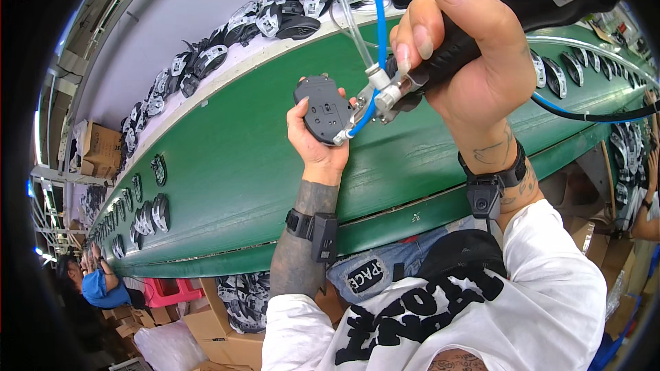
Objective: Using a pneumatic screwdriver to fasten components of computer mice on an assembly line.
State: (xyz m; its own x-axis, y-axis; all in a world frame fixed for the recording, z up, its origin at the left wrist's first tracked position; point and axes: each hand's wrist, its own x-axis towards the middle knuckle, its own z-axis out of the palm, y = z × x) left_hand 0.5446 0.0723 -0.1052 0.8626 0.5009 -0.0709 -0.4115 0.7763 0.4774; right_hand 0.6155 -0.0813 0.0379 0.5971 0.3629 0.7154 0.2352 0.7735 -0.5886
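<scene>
My left hand (320,145) grips a dark computer mouse (320,104) over the green conveyor belt, underside up, with the sensor opening and small screw holes showing. Wrapped round the black body of a power screwdriver (454,51) is my right hand (481,48). A clear tube (350,17) and a blue tube (380,20) join its metal nose (385,104). The nose comes down at the mouse's lower right edge; whether its tip touches a screw cannot be made out.
Mouse parts (148,216) lie in rows on the belt (234,192) at left, and more mice (564,77) at right. Part-built mice (275,17) crowd the far ledge. Cardboard boxes (223,330) stand below. A co-worker in blue (103,288) sits far left; another's arm (646,213) shows right.
</scene>
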